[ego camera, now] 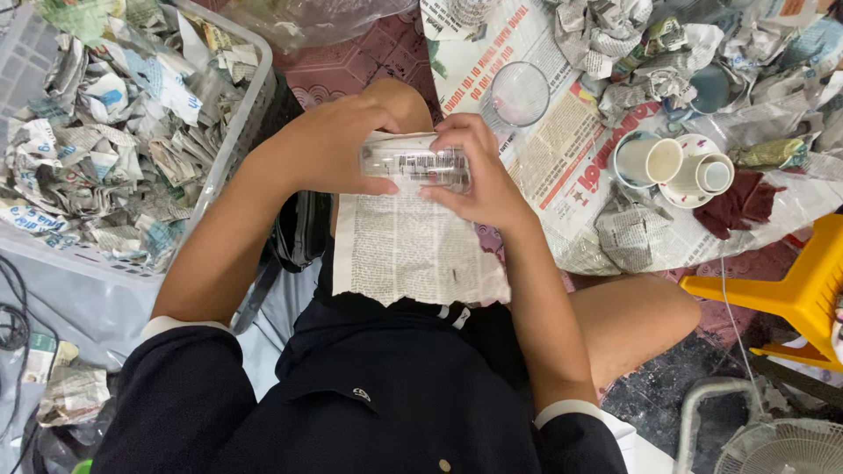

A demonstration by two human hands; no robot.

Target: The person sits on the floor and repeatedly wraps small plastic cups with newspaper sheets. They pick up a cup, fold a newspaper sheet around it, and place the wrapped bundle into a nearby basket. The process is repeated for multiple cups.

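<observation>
Above the lap, over a torn sheet of printed newspaper (413, 250), lay a clear glass tumbler (414, 165) on its side, gripped at both ends. Left hand (338, 145) curled around one end, fingers closed on the glass; right hand (479, 171) clasped the other end, thumb on top. Off to the left stood a pale plastic basket (233, 140) of crumpled newspaper bundles. To the right, on spread newspaper, rested another clear glass (518, 92) and white ceramic cups (672, 162), near a yellow plastic stool (803, 294).
</observation>
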